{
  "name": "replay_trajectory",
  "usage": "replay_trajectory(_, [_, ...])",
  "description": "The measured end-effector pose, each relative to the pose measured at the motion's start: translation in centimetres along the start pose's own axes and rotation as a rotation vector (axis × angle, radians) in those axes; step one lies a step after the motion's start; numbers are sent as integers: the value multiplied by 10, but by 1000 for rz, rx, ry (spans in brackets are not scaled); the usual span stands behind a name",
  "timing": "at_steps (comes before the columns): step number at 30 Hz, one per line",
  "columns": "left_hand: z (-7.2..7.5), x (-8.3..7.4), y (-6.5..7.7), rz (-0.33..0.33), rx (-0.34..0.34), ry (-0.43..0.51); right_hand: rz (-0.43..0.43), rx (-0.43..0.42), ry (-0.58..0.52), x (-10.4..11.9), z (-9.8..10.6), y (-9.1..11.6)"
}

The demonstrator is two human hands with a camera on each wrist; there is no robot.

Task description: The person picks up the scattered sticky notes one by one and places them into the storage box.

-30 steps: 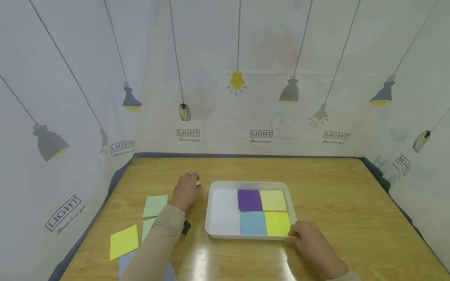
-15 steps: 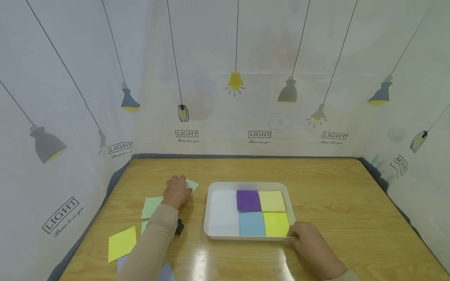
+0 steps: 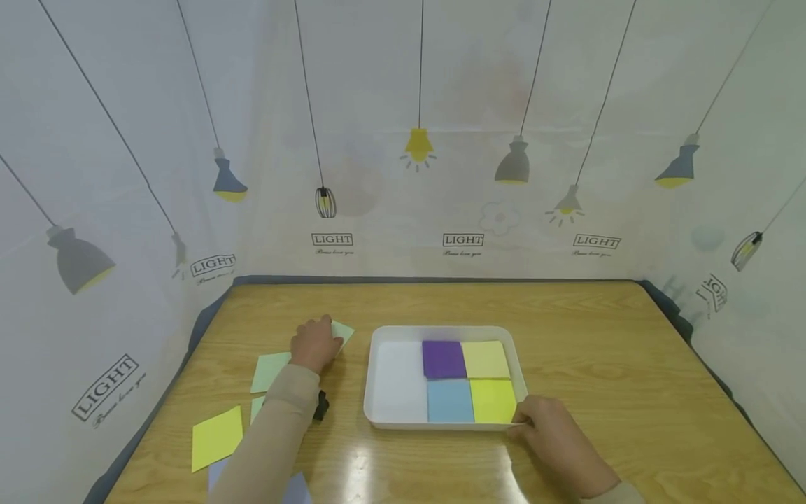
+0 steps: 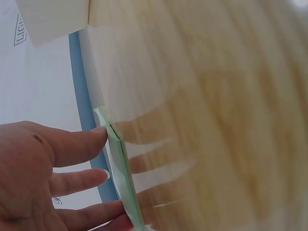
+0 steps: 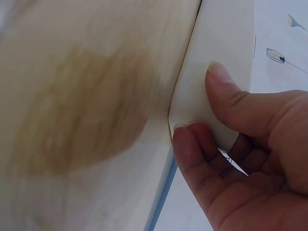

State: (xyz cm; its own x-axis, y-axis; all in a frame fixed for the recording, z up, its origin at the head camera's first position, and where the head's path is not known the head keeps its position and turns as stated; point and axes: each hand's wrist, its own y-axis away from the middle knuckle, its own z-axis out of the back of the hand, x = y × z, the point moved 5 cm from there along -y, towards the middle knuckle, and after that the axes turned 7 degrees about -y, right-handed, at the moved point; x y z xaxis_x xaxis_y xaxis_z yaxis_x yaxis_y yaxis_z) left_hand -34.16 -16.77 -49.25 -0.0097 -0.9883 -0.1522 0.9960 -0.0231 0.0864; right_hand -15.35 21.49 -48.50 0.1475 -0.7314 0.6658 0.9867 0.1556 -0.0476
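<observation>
While the left grip (image 3: 315, 344) pinches a green pad (image 3: 342, 335) left of the tray (image 3: 393, 381), the right grip (image 3: 554, 432) holds its near-right corner. Looks maybe halfway: four pads (image 3: 450, 401) sit inside, the left part's bare, and several loose pads (image 3: 217, 438) lie left on the surface (image 3: 630, 364). Wall (image 3: 378, 84) says "LIGHT" (image 3: 463, 240); script (image 3: 462, 253) underneath's too small to read.

Printed backdrop (image 3: 371, 77), far side: outlined capitals "LIGHT" three times in a row, on left label (image 3: 331, 239), middle label (image 3: 462, 240) and right label (image 3: 597, 241). Script line (image 3: 462, 253) beneath the middle one ends "love you"; first word unclear. Left side: "LIGHT" twice, slanting, on upper label (image 3: 213, 264) and lower label (image 3: 105, 387). Right side: creased label (image 3: 714, 292), "IG" legible. Left wrist view: sideways label (image 4: 20, 30), partial, "LIG" legible.
</observation>
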Motion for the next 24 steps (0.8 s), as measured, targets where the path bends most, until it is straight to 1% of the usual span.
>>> replay_trajectory(6, [0, 1, 2, 17, -14, 10, -5, -1, -2, -1, 0, 0])
replay_trajectory(12, [7, -1, 8, 18, -51, 59, 6, 7, -12, 0, 0, -1])
replay_trajectory(15, [12, -2, 9, 17, -91, 86, -4, 9, -12, -1, 0, -1])
replay_trajectory(19, [18, -3, 9, 12, -161, 94, -13, 6, -11, -1, 0, 0])
replay_trajectory(24, [22, -5, 7, -18, -250, 92, -19, 8, -20, -2, 0, 0])
